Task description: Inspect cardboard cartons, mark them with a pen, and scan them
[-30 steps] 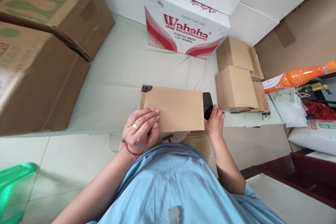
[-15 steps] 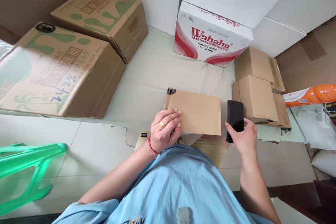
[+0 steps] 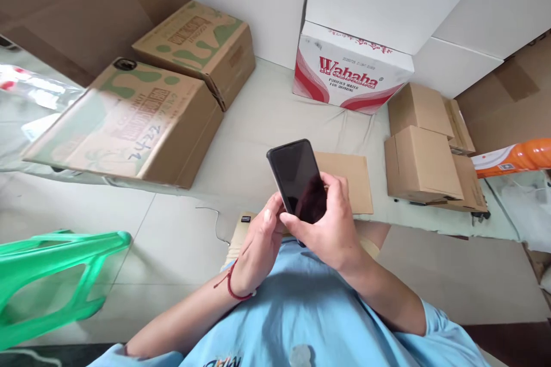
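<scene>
A black phone (image 3: 297, 179) with a dark screen is held up in front of me by both hands. My left hand (image 3: 257, 246) grips its lower left edge, a red cord around the wrist. My right hand (image 3: 328, 228) wraps its lower right side, thumb resting on the screen. Behind the phone a flat brown cardboard envelope (image 3: 350, 176) lies on the pale sheet (image 3: 258, 126), with neither hand touching it.
Two green-printed cardboard boxes (image 3: 129, 120) sit at the left. A red and white Wahaha carton (image 3: 350, 74) stands at the back. Small brown boxes (image 3: 424, 155) are stacked at the right. A green plastic stool (image 3: 51, 275) is at the lower left.
My right hand lifted the phone from beside the envelope and brought it to the centre. My left hand left the envelope and joined it on the phone. The view shifted left.
</scene>
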Available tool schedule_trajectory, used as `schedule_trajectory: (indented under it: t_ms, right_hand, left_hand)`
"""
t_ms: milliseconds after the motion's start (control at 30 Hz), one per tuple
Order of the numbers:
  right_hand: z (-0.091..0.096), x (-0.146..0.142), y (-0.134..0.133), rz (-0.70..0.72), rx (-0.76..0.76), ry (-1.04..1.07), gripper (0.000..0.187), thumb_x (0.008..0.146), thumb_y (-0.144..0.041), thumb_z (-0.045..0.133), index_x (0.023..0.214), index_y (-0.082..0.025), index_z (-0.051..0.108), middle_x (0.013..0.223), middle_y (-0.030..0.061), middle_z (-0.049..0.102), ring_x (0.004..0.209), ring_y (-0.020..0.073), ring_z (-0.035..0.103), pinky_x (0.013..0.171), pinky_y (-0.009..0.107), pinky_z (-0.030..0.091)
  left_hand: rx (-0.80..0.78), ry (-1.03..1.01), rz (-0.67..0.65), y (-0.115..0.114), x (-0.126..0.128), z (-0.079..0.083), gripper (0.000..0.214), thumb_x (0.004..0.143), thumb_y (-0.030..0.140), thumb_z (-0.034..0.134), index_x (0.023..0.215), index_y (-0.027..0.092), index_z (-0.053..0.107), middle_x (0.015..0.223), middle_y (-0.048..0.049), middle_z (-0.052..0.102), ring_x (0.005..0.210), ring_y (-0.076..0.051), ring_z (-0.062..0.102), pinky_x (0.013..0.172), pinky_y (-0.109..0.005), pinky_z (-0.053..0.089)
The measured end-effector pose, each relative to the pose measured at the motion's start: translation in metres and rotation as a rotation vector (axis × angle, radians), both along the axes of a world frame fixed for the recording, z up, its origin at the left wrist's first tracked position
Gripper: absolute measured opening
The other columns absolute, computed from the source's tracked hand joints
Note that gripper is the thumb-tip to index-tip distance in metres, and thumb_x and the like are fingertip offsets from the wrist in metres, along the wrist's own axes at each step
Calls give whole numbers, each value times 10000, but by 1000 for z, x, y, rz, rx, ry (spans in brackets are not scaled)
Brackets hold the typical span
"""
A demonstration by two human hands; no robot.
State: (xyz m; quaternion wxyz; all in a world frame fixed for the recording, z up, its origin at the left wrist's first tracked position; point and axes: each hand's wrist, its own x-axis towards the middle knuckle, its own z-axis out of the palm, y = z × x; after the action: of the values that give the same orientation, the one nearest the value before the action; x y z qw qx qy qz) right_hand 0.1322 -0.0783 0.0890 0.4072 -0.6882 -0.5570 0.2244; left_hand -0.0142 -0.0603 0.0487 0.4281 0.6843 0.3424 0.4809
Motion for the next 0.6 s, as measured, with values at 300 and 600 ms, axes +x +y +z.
schedule_trajectory:
  t_ms: [300,600]
  right_hand:
    - [-10,0,-10,224,-1,463,579,1090,-451,660,1602,-212,538,1567,184,621,1463,302,647,1255,521,547]
    - [-20,16,-10,-46,-89,1128,446,987,-408,824,1422,-334,759,1424,20,804,1375,249,734,1339,527,452]
  left_hand:
    - [-745,-671,94,5,8,9,420,1066,603,678,1267,249,781,1214,-61,824,1180,-252,776,1109,-397,611]
    - [-589,-605,141,24,31,10,359,1080,564,672,1086,221,775,1072,-35,776,1014,-196,702,915,-289,589]
